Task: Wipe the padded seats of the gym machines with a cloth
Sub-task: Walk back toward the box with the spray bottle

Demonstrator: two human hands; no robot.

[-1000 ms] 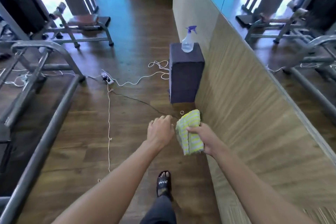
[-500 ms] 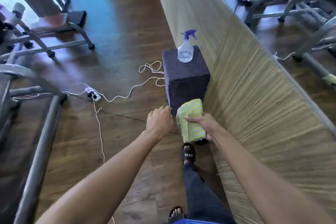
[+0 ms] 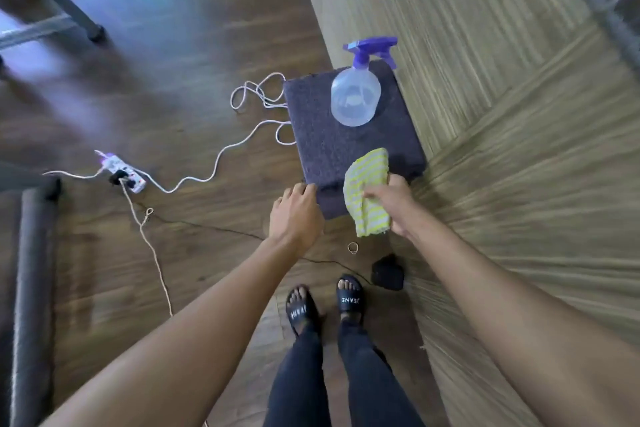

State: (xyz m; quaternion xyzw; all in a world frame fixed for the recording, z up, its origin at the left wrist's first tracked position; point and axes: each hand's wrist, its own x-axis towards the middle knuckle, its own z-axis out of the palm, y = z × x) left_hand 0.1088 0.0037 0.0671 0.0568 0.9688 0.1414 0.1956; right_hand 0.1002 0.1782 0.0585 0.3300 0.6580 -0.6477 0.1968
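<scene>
Closed in on block [image 3: 332,139] since a sec ago: then well back, now stood right at it, looking down on its top. Gripping cloth [image 3: 367,194] in rt hand [image 3: 391,204], thumb and fingers bunched round it. Cloth held over block's near edge, upper end above the top; touching or not, can't tell. Same grip as before. Lt hand [image 3: 294,215] holding nothing, fingers loosely bent, brought to block's near-left corner; contact unclear. Bottle [image 3: 355,94] upright on block's far part, by wall [image 3: 485,97], well clear of cloth, untouched. Strip [image 3: 121,172] and cord [image 3: 214,163] on floor [image 3: 207,288] to the left. Rubber band [image 3: 353,247] just ahead of sandals [image 3: 349,300]. Machines mostly gone from view; only a blurred frame leg [image 3: 52,0] top left.

Meaning for task, prob.: no seat wiped yet, none within reach. Likely here for bottle, to spray cloth or take it along, w/ lt hand free for that. Or a wipe of block's top first; can't say which. Worth minding cord underfoot when turning back to machines.
</scene>
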